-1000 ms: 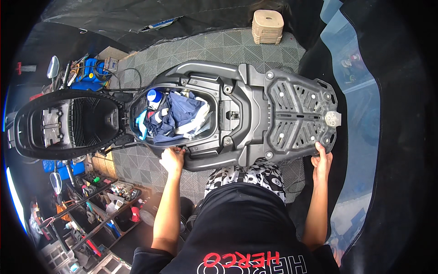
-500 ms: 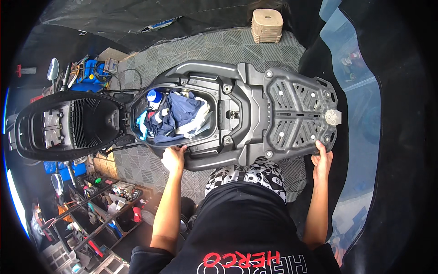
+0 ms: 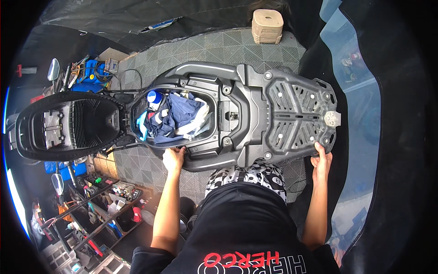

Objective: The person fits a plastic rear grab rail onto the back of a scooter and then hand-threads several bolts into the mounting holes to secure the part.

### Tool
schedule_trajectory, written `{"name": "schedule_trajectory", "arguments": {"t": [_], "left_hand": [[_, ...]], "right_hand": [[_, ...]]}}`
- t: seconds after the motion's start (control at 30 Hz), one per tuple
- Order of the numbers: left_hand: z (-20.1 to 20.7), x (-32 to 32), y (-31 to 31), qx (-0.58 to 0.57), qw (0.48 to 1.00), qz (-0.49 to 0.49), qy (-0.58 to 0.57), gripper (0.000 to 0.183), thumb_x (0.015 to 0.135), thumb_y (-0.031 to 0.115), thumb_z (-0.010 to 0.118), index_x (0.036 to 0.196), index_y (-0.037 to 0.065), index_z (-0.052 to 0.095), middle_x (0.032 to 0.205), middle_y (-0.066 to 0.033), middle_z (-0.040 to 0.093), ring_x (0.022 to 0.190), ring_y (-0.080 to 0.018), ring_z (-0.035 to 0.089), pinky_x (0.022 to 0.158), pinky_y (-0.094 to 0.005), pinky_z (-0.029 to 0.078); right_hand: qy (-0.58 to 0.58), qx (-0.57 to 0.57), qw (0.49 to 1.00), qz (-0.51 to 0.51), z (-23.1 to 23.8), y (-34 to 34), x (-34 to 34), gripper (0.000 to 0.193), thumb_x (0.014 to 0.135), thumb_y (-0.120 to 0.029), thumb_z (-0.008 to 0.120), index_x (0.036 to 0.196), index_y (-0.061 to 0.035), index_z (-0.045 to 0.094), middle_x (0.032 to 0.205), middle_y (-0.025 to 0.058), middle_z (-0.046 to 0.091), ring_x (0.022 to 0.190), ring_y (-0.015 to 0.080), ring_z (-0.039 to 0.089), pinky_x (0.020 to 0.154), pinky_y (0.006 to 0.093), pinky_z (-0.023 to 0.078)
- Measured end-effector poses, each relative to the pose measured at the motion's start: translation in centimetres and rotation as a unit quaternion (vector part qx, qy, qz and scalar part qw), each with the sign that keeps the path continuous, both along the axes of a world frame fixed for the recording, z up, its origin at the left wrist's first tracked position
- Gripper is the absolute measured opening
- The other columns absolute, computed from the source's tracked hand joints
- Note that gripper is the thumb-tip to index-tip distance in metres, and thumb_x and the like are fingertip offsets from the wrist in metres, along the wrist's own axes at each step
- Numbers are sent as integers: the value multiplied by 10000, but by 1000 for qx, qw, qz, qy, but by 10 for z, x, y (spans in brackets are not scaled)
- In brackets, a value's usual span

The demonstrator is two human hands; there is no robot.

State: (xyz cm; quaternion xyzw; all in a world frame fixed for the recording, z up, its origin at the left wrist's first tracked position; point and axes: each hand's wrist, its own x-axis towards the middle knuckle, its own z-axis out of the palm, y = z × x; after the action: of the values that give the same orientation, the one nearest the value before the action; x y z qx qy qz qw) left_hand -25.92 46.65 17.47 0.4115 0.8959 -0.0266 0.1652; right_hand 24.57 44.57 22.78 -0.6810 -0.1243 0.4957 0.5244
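The black plastic scooter stands in front of the person, across the grey patterned floor, its long black seat tipped open to the left. The left hand is curled, thumb and fingers closed over the scooter's near side edge, just beside the open storage compartment. The right hand is partly closed around the near rear corner of the slotted black rear rack, thumb on top; its fingers are mostly hidden below. Compared with half a second ago, both hands keep the same hold, and the rack has shifted very slightly left and toward the person. Inside the compartment, the crumpled navy-blue cloth and the blue-topped round container lie as before.
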Motion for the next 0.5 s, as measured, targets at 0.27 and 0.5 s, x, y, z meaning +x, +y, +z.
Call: {"name": "schedule_trajectory", "arguments": {"t": [0.27, 0.5], "left_hand": [[3, 1, 4, -53, 998, -25, 18, 402, 780, 504, 813, 825, 107, 771, 826, -146, 746, 819, -346, 731, 799, -429, 560], [15, -1, 2, -1, 1000, -28, -9, 301, 762, 420, 839, 812, 127, 792, 792, -133, 748, 762, -314, 739, 743, -415, 571]], "right_hand": [[7, -4, 1000, 2, -2, 0, 3, 186, 860, -165, 750, 795, -120, 582, 638, -89, 464, 448, 5, 312, 431, 225, 175], [13, -7, 1000, -3, -3, 0, 3, 200, 854, -148, 753, 784, -127, 567, 662, -82, 480, 451, 1, 310, 431, 225, 171]]}}
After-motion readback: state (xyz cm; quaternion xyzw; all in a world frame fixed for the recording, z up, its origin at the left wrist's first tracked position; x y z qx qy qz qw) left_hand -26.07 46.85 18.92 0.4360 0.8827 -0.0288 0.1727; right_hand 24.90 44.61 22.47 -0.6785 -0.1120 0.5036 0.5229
